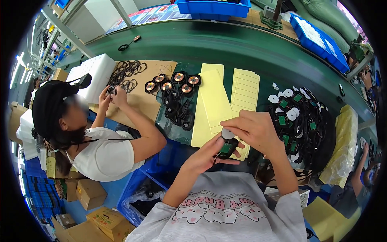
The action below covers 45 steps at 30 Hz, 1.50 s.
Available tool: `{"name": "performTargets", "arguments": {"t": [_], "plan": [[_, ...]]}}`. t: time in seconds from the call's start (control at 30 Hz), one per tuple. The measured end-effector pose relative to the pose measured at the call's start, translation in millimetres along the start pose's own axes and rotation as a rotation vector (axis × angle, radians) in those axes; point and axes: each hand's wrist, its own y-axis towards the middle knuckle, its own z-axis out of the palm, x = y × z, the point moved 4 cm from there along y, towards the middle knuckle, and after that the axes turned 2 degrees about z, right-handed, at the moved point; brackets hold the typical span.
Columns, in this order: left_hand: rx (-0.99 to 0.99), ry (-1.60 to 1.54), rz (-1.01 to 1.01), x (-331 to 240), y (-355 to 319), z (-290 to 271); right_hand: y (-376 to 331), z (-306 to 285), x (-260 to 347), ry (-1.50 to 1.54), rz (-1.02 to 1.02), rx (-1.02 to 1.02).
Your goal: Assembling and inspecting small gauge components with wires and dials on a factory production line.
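Observation:
My left hand is closed around a small black housing with a green circuit board showing on it. A white round disc sits at the top of that housing, and the fingertips of my right hand pinch its edge. Whether the disc is fixed to the housing I cannot tell. Below my hands lie yellow paper sheets. To the right is a heap of black cabled parts with green boards and white discs. Left of the sheets lie several black units with copper-coloured coils and bundled black cables.
At the left a co-worker handles a dark ring over a brown board with black rings. A green conveyor runs behind. Blue bins stand beyond it. A plastic-wrapped yellow stack borders the heap.

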Motion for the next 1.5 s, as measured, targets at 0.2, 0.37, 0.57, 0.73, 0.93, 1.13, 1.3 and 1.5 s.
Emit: {"name": "performTargets", "arguments": {"t": [0.2,0.37,0.57,0.73,0.93,1.13,1.3,1.5], "plan": [[0.054,-0.728,-0.135,14.2,2.9,-6.3,-6.9,14.7,9.4,-0.199,-0.247,-0.119],[0.085,-0.689,-0.126,32.1,-3.6,-12.8,-16.1,20.6,11.5,-0.038,-0.214,-0.120],[0.246,-0.611,0.012,23.2,-6.9,-12.6,-27.7,11.9,2.9,0.158,-0.078,-0.091],[0.041,-0.203,0.243,0.8,-9.8,-1.7,-28.4,-1.0,18.6,0.319,0.161,-0.030],[-0.170,0.304,0.434,-10.6,-12.3,12.4,-29.0,10.0,33.9,0.482,0.528,0.006],[-0.082,0.348,0.403,-10.9,-14.6,19.5,-35.2,15.8,28.6,0.598,0.494,0.018],[0.061,-0.178,0.308,8.0,-15.9,14.3,-42.1,20.4,27.1,0.575,0.535,-0.016],[-0.135,0.232,0.358,7.2,-9.8,21.0,-49.4,19.9,22.9,0.531,0.598,-0.068]]}}
